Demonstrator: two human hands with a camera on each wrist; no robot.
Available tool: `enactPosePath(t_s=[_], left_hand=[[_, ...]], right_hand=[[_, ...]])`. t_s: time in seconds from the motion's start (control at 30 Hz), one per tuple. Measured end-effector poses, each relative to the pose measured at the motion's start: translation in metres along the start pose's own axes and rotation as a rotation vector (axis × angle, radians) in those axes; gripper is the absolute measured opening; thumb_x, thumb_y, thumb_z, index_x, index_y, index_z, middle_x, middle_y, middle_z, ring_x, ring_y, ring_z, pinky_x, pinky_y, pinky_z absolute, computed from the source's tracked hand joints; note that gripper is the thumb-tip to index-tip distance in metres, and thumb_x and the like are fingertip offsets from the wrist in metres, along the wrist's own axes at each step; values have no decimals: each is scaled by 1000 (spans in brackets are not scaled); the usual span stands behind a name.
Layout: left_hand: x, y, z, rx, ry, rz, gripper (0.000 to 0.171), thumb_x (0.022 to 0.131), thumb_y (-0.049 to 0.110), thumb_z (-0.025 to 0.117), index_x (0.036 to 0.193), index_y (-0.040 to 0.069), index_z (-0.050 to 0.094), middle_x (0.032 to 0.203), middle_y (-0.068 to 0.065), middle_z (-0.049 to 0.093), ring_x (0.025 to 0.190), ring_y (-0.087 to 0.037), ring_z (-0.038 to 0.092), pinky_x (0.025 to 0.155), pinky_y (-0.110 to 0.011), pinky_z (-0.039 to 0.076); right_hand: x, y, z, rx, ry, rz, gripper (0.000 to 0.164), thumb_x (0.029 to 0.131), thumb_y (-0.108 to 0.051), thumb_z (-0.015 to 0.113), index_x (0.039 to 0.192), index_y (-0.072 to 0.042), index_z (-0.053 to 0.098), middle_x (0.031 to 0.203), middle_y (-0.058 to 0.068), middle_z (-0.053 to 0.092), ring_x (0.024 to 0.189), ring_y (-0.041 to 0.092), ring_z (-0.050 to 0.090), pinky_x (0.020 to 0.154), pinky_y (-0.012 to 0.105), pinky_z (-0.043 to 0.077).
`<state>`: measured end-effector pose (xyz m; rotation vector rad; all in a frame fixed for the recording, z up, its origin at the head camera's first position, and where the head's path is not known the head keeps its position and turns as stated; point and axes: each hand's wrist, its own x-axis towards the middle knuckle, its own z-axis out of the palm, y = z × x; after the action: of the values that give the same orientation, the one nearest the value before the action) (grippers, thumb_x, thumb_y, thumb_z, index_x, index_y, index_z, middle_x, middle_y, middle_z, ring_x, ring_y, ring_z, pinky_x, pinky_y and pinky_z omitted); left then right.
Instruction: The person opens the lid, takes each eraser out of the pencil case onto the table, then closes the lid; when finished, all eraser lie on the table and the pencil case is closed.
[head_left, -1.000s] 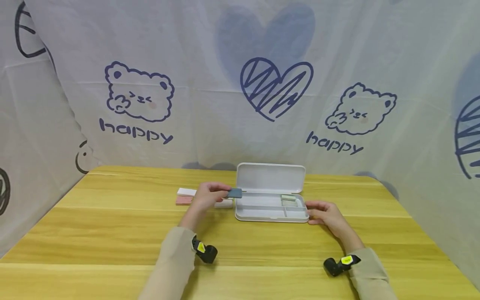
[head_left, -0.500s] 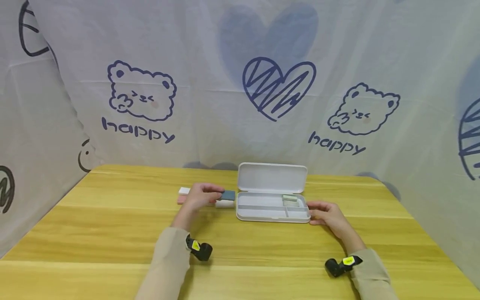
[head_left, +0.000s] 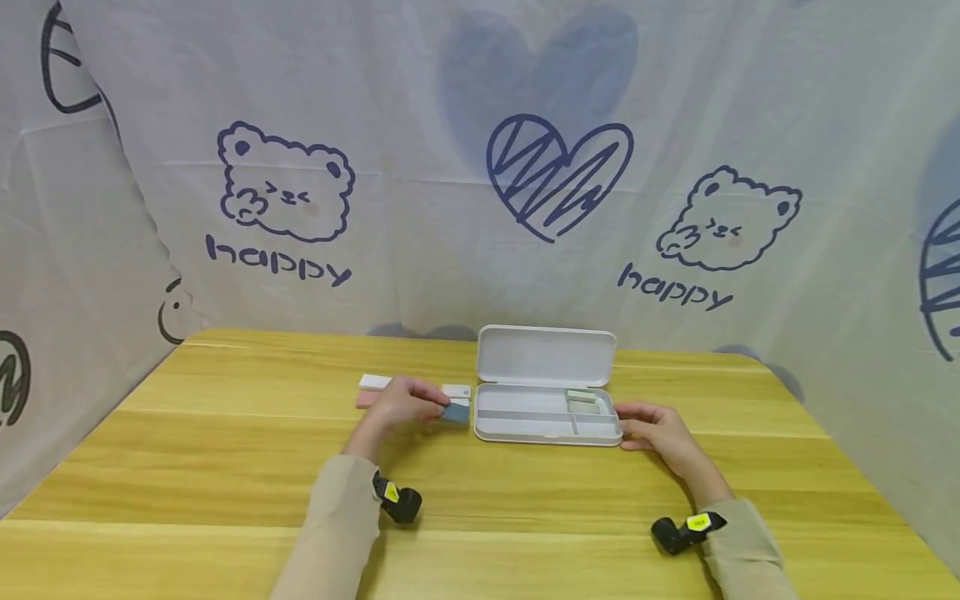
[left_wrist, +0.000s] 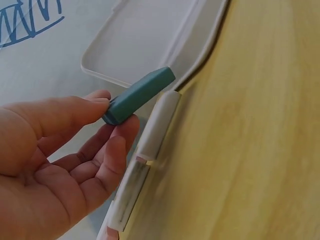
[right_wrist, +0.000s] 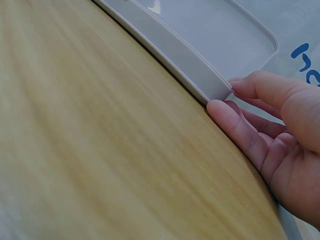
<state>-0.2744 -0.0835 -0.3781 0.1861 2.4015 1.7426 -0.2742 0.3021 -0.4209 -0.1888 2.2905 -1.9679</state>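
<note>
My left hand (head_left: 401, 408) pinches a blue-green block-shaped eraser (head_left: 455, 412) by one end, between thumb and fingers. In the left wrist view this eraser (left_wrist: 142, 95) is tilted, its free end pointing toward the case, above a white block (left_wrist: 159, 125). The white pencil case (head_left: 521, 427) lies with its lid raised, just right of the eraser. A pale green block (head_left: 581, 396) lies in its back right compartment. At the right end of the case, my right hand (head_left: 656, 429) grips the corner with thumb and fingers, seen closely in the right wrist view.
Left of the case lie a white block (head_left: 456, 390) with a small mark, another white block (head_left: 373, 382) and a pink block (head_left: 366, 399), partly behind the left hand. A printed cloth (head_left: 420, 250) hangs behind the wooden table (head_left: 525, 517).
My left hand has carried the blue-green eraser leftward from the case's left edge, then lower and nearer, uncovering a marked white block. The right hand has stayed at the case's right end.
</note>
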Motion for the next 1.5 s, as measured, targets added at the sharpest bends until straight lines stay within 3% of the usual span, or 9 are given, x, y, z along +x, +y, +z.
enactPosePath(t_s=[0.37, 0.7, 1.0, 1.17, 1.33, 1.5], left_hand=[[-1, -4, 2, 39, -59, -34, 13, 76, -10, 58, 87, -8, 65, 66, -4, 58, 55, -13, 51, 52, -25, 45], [-6, -2, -5, 12, -107, -52, 19, 76, -10, 59, 94, -14, 60, 71, -13, 64, 58, -15, 58, 53, -26, 47], [-6, -4, -8, 42, -94, -35, 19, 75, -10, 60, 93, -14, 60, 70, -8, 61, 57, -12, 55, 53, -24, 47], [-4, -3, -6, 59, -56, -49, 18, 80, -3, 59, 96, -12, 58, 74, -10, 61, 60, -13, 56, 54, -24, 47], [-2, 2, -3, 73, 43, -99, 20, 85, 5, 58, 101, -7, 59, 82, -13, 62, 65, -17, 57, 57, -26, 47], [1, 11, 1, 117, 86, -75, 18, 85, 6, 58, 98, -6, 62, 86, -13, 63, 71, -17, 59, 63, -29, 49]], right_hand=[[1, 2, 0, 15, -4, -10, 42, 84, 3, 56, 119, 20, 40, 98, 4, 60, 77, 13, 60, 64, 29, 52], [0, -2, 0, -5, -3, -11, 43, 84, 2, 55, 119, 21, 39, 107, 18, 57, 77, 12, 60, 65, 29, 51], [0, -1, 0, -5, -2, -4, 43, 84, 2, 55, 120, 21, 39, 107, 17, 57, 77, 12, 60, 65, 30, 52], [0, 0, -1, 1, -4, -9, 43, 84, 3, 55, 119, 21, 39, 106, 16, 57, 77, 12, 60, 65, 29, 52], [0, 0, 0, -3, 1, -10, 42, 84, 3, 55, 119, 21, 39, 104, 14, 58, 77, 12, 60, 65, 29, 52], [0, 0, 0, -7, 10, -4, 41, 84, 4, 55, 119, 21, 40, 103, 14, 58, 77, 12, 60, 64, 29, 52]])
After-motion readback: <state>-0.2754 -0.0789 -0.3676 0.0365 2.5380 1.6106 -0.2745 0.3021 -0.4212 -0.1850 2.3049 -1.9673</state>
